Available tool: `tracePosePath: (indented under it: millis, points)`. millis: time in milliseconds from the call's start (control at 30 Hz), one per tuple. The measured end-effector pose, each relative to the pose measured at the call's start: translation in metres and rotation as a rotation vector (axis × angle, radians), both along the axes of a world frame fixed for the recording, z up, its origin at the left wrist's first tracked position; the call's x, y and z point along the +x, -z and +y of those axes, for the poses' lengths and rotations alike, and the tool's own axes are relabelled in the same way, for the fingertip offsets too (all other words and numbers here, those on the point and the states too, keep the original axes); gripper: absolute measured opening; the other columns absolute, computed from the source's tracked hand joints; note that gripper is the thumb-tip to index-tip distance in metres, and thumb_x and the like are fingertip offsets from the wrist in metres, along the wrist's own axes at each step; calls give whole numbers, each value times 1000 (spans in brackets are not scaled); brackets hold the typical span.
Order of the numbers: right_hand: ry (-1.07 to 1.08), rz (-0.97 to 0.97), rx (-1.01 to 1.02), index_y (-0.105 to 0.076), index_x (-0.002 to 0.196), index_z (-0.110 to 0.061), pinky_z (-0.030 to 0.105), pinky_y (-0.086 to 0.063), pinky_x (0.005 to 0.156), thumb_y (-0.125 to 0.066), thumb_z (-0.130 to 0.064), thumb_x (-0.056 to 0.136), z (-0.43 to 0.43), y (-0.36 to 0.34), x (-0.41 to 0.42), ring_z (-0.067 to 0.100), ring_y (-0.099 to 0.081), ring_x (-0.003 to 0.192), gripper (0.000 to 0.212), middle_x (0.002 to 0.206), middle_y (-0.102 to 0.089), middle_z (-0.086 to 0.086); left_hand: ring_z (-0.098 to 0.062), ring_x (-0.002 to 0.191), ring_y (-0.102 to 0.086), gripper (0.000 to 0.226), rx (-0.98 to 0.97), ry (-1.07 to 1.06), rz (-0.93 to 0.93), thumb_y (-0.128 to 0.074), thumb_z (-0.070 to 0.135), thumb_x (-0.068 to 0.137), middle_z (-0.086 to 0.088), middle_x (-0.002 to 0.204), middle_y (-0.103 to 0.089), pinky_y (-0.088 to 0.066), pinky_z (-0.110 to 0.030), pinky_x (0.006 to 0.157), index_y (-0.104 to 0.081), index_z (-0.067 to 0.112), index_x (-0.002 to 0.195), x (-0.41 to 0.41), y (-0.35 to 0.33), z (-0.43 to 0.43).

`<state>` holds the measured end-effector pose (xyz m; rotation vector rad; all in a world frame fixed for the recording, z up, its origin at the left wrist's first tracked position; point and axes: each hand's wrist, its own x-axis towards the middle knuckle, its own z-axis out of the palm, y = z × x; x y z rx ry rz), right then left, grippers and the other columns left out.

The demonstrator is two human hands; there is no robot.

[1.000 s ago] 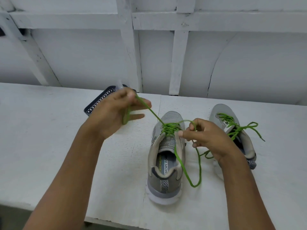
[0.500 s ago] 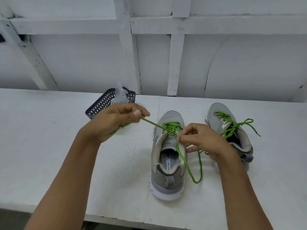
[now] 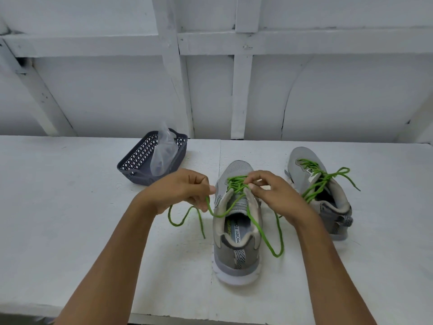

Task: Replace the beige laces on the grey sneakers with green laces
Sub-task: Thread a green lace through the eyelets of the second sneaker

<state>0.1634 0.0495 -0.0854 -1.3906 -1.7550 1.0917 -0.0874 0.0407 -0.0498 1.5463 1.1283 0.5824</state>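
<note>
Green lace [image 3: 235, 184] runs through the near grey sneaker [image 3: 236, 254] on the white table [image 3: 70, 207], with loose ends trailing on both sides. I see the left hand [image 3: 180, 191] curled, pinching one strand beside the shoe. The right hand [image 3: 274, 193] pinches the lacing at the top eyelets, and its fingertips hide the crossing from me.

Head view: worn on the person's head, above the near edge of the worktop [image 3: 70, 207]
Facing: looked forward and down, across the worktop to the white wall [image 3: 93, 90]
Nearness: close, left hand [image 3: 180, 191] and right hand [image 3: 278, 195] sat mid-frame
</note>
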Motion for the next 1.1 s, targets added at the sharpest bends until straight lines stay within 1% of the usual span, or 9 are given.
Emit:
tracePosePath:
  millis: [67, 200, 300, 533, 667, 800, 867, 1000, 1100]
  points:
    - [34, -9, 39, -64, 89, -28, 38, -51, 93, -58, -19, 97, 4, -2, -2, 17, -55, 116, 13, 116, -61, -6, -24, 79, -68, 25, 18, -22, 20, -71, 27, 81, -13, 82, -73, -56, -36, 80, -66, 3, 88, 3, 1, 2]
    - [-63, -70, -24, -62, 116, -29, 32, -44, 99, -50, -19, 101, 10, -8, -5, 16, -52, 116, 21, 125, -57, -3, -17, 78, -68, 9, 62, -75, 80, -66, 14, 93, -7, 82, -73, -54, -36, 80, -66, 5, 91, 8, 2, 8]
    - [-114, -201, -8, -70, 105, -22, 31, -41, 100, -51, -20, 101, 12, -14, -8, 16, -50, 116, 20, 115, -57, -7, -11, 72, -67, 10, 81, -83, 121, -64, 14, 94, -1, 76, -72, -54, -29, 74, -67, 5, 91, 14, 2, 12]
    - [-8, -88, 48, -59, 80, -18, 26, -40, 67, -56, -37, 98, 18, -33, -6, 7, -52, 72, 26, 78, -58, -5, -6, 79, -64, 6, 182, -107, 125, -66, 16, 93, -6, 88, -73, -52, -24, 72, -70, 12, 91, 31, 3, 23]
    - [18, 17, 122, -57, 79, -14, 24, -41, 68, -56, -35, 98, 23, -59, -11, 6, -53, 68, 29, 76, -63, -2, -2, 84, -65, 13, 184, -23, 116, -69, 16, 92, 7, 90, -72, -51, -18, 79, -73, 12, 104, 46, 2, 26]
    - [-8, 213, 70, -56, 80, -9, 25, -40, 58, -59, -28, 97, 25, -76, -13, 10, -40, 53, 26, 54, -45, -7, -17, 92, -65, 9, 76, 33, -225, -63, 13, 94, -7, 93, -70, -49, -34, 89, -66, 5, 98, 49, -7, 29]
    - [-20, 183, 77, -58, 77, -10, 23, -33, 52, -61, -30, 96, 24, -77, -12, 10, -32, 52, 28, 49, -40, -13, -21, 81, -63, 12, 28, 22, -391, -61, 17, 91, -7, 79, -64, -48, -40, 88, -65, 7, 95, 47, -12, 32]
    - [-3, 196, 36, -55, 67, -14, 22, -24, 47, -65, -38, 90, 24, -71, -2, 10, -23, 47, 35, 47, -31, -10, -14, 55, -46, 18, -67, -108, -736, -62, 21, 87, 3, 55, -41, -51, -33, 66, -64, 14, 70, 42, -20, 37]
    - [45, 295, 2, -48, 59, -19, 24, -25, 46, -67, -47, 80, 21, -66, 12, 13, -20, 48, 40, 52, -25, -3, -8, 47, -31, 35, -127, -277, -977, -61, 25, 91, 8, 52, -34, -35, -21, 48, -55, 22, 56, 30, -22, 43]
